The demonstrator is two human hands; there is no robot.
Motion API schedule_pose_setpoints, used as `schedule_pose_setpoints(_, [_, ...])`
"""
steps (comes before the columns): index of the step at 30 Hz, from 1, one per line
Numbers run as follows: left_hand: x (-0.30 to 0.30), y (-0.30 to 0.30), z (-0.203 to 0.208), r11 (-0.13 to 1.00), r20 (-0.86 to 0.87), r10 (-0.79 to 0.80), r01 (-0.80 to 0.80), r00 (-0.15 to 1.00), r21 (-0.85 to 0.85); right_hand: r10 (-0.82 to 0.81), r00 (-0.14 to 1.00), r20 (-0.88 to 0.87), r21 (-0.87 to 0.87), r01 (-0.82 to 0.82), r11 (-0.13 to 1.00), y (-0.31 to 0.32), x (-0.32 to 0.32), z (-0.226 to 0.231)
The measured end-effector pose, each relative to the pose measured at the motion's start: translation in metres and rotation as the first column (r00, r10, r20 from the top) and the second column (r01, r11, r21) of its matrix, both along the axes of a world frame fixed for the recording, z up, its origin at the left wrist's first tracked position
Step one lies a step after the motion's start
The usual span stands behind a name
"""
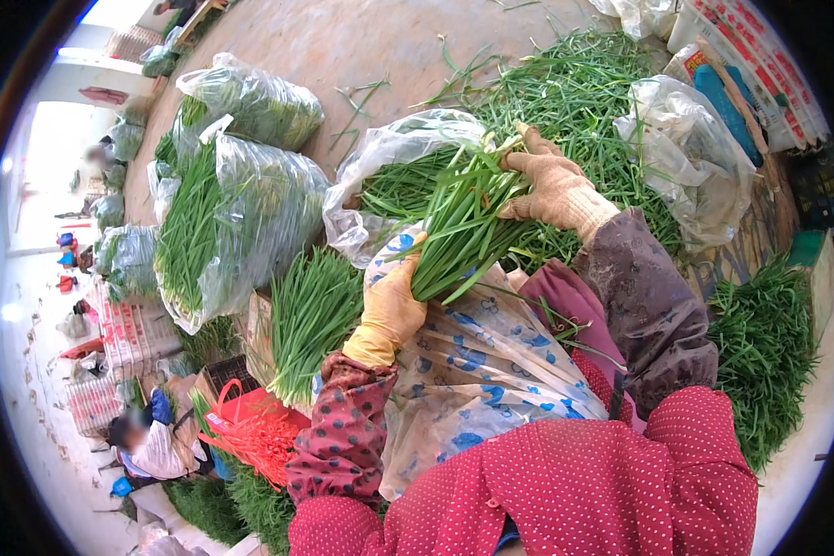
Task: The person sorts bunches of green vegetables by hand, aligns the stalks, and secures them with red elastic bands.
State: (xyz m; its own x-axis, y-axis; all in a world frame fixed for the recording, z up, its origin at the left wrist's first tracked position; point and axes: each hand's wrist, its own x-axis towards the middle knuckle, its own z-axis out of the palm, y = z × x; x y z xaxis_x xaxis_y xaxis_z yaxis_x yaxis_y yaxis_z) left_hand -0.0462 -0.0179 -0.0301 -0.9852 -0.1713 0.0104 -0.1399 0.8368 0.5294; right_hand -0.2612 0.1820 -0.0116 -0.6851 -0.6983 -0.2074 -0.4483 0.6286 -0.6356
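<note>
A bunch of garlic chives [463, 222] slants across the middle, its pale stem ends pointing up and away from me. My left hand [394, 310], in a yellow glove, is closed round the lower, leafy part. At the upper right of the bunch is my right hand [556, 181] in a tan knit glove. Its fingers are spread and touch or nearly touch the stems. Below the bunch, a plastic apron with blue patterns [491, 371] covers my lap. Behind it an open clear plastic bag [352, 227] has more chives inside.
Loose chives [574, 93] spread in a heap at the far right. Filled plastic bags [273, 195] stand at left, beside an upright chive bundle [315, 306]. Red ties [259, 435] lie lower left. A crumpled clear bag [690, 157] and another green pile [764, 352] are right. Another person [157, 449] sits far left.
</note>
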Motion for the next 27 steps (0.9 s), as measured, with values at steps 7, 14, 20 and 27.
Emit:
schedule_pose_setpoints(7, [0.000,-0.002,0.004,0.997,0.025,-0.036,0.038,0.999,-0.071,-0.157,0.987,-0.022,-0.063,0.156,0.986,0.001,-0.007,-0.024])
schedule_pose_setpoints(14, [0.004,0.001,0.012,0.995,0.164,-0.024,0.007,0.986,0.102,-0.522,0.692,0.500,-0.322,0.707,0.629,0.078,-0.077,-0.040])
schedule_pose_setpoints(20, [0.001,-0.001,0.006,1.000,0.101,-0.008,0.005,0.995,0.029,-0.347,0.676,-0.650,-0.131,0.350,0.927,0.084,-0.027,0.002])
schedule_pose_setpoints(27, [-0.001,0.000,0.003,0.999,0.100,-0.035,0.035,0.994,0.000,0.043,0.654,-0.756,-0.276,-0.378,0.884,0.024,0.024,-0.020])
